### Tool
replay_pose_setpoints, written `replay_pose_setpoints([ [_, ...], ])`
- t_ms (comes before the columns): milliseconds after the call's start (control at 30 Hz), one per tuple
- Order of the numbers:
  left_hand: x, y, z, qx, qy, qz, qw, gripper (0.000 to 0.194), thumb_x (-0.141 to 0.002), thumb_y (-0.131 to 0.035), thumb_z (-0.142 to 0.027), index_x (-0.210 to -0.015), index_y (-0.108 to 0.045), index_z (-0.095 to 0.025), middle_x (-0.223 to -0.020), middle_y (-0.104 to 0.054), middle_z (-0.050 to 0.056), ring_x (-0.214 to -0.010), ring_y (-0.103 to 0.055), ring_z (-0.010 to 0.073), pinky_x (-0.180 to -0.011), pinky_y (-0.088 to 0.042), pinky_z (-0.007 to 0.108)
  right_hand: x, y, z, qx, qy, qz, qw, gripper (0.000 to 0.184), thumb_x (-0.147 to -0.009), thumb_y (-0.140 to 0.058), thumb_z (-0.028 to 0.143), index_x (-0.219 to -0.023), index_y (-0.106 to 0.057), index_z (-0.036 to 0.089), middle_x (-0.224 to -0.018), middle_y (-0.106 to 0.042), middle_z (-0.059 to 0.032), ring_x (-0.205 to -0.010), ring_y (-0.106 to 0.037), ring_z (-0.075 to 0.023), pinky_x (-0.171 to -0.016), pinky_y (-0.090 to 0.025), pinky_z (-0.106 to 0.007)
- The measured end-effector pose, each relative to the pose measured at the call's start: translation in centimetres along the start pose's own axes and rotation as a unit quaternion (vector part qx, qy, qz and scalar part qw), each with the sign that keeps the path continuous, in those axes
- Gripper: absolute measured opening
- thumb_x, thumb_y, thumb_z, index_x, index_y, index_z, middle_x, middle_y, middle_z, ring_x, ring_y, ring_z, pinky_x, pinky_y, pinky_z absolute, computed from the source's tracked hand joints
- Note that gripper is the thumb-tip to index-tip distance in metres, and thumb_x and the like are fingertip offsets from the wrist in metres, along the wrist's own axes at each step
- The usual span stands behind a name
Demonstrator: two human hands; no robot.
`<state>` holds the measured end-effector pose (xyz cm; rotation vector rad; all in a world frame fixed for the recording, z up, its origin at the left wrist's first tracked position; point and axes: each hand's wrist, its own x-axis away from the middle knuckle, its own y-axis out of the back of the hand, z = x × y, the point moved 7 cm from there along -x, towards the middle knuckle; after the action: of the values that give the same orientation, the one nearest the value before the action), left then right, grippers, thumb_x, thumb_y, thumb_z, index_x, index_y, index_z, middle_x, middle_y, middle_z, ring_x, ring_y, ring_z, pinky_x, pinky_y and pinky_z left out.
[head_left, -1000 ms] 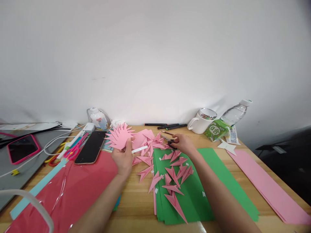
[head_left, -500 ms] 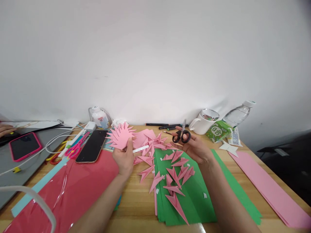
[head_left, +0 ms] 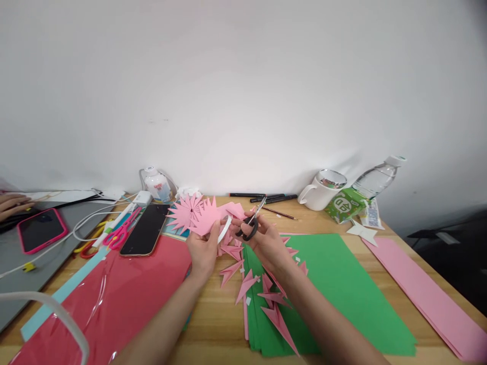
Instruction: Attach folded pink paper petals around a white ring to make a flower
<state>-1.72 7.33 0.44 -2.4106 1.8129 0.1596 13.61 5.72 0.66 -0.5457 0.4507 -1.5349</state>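
Note:
My left hand (head_left: 204, 251) is closed on a pink spiky-edged paper piece (head_left: 207, 218). A curled white strip (head_left: 224, 229), which looks like tape, sticks up by its thumb. Just to the right, my right hand (head_left: 268, 243) holds small scissors (head_left: 251, 226) with black handles, blades pointing up and away. Its fingertips come close to the strip; whether they touch it I cannot tell. Behind the held piece shows a pink paper rosette (head_left: 188, 210). Folded pink paper points (head_left: 279, 322) lie under and around my right forearm, on green paper sheets (head_left: 342, 289).
Left are a red sheet (head_left: 144, 289), a black phone (head_left: 145, 230), pink scissors (head_left: 120, 230) and a white bottle (head_left: 157, 183). Right stand a white mug (head_left: 321, 191), green box (head_left: 344, 204) and water bottle (head_left: 376, 177). Pink paper strips (head_left: 422, 291) lie far right. Another person's hand (head_left: 13, 205) rests far left.
My right hand has moved left with the scissors, close to my left hand. The left hand has shifted slightly right, and the white strip now curls upward. The rosette behind has come into view.

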Motion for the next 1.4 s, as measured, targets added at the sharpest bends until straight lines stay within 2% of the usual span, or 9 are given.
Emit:
replay_pose_setpoints([
  [100,0.1,-0.3,-0.1,-0.005,-0.013,0.023,1.000,0.030,-0.074,-0.064,-0.042,-0.060,-0.069,-0.015,-0.034,-0.051,-0.003,-0.026,-0.043,0.0096,-0.027,-0.033,0.020,-0.2,-0.9,0.8,0.007,0.010,0.034,0.999,0.047,-0.061,-0.082,0.031,-0.096,-0.051,0.022,-0.089,-0.072,-0.0046,-0.083,-0.070,-0.0226,-0.082,-0.052,-0.041],
  [233,-0.1,0.8,-0.3,0.015,-0.049,-0.034,0.998,0.029,-0.076,-0.063,-0.042,-0.078,-0.073,-0.014,-0.067,-0.072,0.005,-0.054,-0.065,0.0162,-0.046,-0.051,0.024,0.0,-0.7,1.6,0.088,0.042,0.037,0.995,0.040,-0.065,-0.078,0.033,-0.095,-0.053,0.022,-0.088,-0.072,-0.0040,-0.073,-0.069,-0.0178,-0.073,-0.053,-0.034],
  [400,-0.2,1.6,0.2,0.018,-0.040,-0.090,0.995,0.030,-0.075,-0.063,-0.042,-0.077,-0.072,-0.014,-0.063,-0.070,0.004,-0.053,-0.065,0.0158,-0.048,-0.054,0.025,0.7,0.0,2.5,0.188,0.103,-0.035,0.976,0.037,-0.059,-0.081,0.030,-0.085,-0.056,0.021,-0.082,-0.072,-0.0031,-0.078,-0.068,-0.0196,-0.073,-0.054,-0.033],
  [500,0.1,1.9,0.1,0.013,-0.040,-0.122,0.992,0.030,-0.074,-0.064,-0.041,-0.079,-0.072,-0.012,-0.070,-0.072,0.007,-0.061,-0.068,0.0179,-0.055,-0.057,0.027,1.3,-0.4,2.4,0.245,0.104,-0.030,0.963,0.032,-0.063,-0.078,0.030,-0.086,-0.057,0.021,-0.086,-0.072,-0.0049,-0.084,-0.068,-0.0207,-0.078,-0.053,-0.035],
  [667,0.3,1.7,0.3,-0.008,-0.056,-0.107,0.993,0.033,-0.076,-0.063,-0.041,-0.084,-0.073,-0.011,-0.076,-0.074,0.009,-0.063,-0.069,0.0179,-0.059,-0.058,0.028,2.2,-1.3,2.8,0.315,0.137,-0.024,0.939,0.024,-0.069,-0.072,0.028,-0.087,-0.058,0.020,-0.088,-0.070,-0.0055,-0.082,-0.067,-0.0197,-0.078,-0.053,-0.034],
  [933,0.1,2.1,-1.4,-0.023,-0.103,-0.131,0.986,0.025,-0.077,-0.062,-0.034,-0.079,-0.073,-0.011,-0.079,-0.075,0.009,-0.072,-0.071,0.0196,-0.066,-0.057,0.027,5.5,-4.3,6.1,0.472,0.336,0.035,0.814,0.016,-0.080,-0.058,0.017,-0.095,-0.062,0.021,-0.078,-0.067,-0.0013,-0.071,-0.063,-0.0141,-0.068,-0.050,-0.026],
  [1100,0.0,2.3,-1.2,-0.006,-0.082,-0.146,0.986,0.026,-0.076,-0.063,-0.035,-0.081,-0.074,-0.011,-0.077,-0.075,0.009,-0.071,-0.071,0.0203,-0.067,-0.058,0.030,4.2,-1.3,4.9,0.577,0.207,0.016,0.790,0.041,-0.067,-0.072,0.033,-0.103,-0.058,0.019,-0.096,-0.064,-0.0075,-0.085,-0.059,-0.0218,-0.073,-0.047,-0.033],
  [1233,-0.3,2.3,-0.7,0.017,-0.064,-0.149,0.987,0.030,-0.077,-0.062,-0.037,-0.082,-0.073,-0.010,-0.076,-0.074,0.009,-0.068,-0.071,0.0202,-0.065,-0.059,0.031,3.2,0.6,2.5,0.614,0.062,0.045,0.785,0.029,-0.070,-0.068,0.034,-0.092,-0.057,0.019,-0.081,-0.057,-0.0014,-0.074,-0.053,-0.0173,-0.067,-0.042,-0.028],
  [1400,-0.1,2.2,-0.6,0.010,-0.071,-0.148,0.986,0.029,-0.076,-0.062,-0.037,-0.083,-0.074,-0.011,-0.074,-0.074,0.008,-0.070,-0.071,0.0204,-0.070,-0.059,0.034,3.0,-0.7,1.6,0.616,0.020,0.092,0.782,0.022,-0.070,-0.063,0.032,-0.069,-0.045,0.020,-0.067,-0.044,0.0048,-0.061,-0.039,-0.0113,-0.056,-0.031,-0.022],
])
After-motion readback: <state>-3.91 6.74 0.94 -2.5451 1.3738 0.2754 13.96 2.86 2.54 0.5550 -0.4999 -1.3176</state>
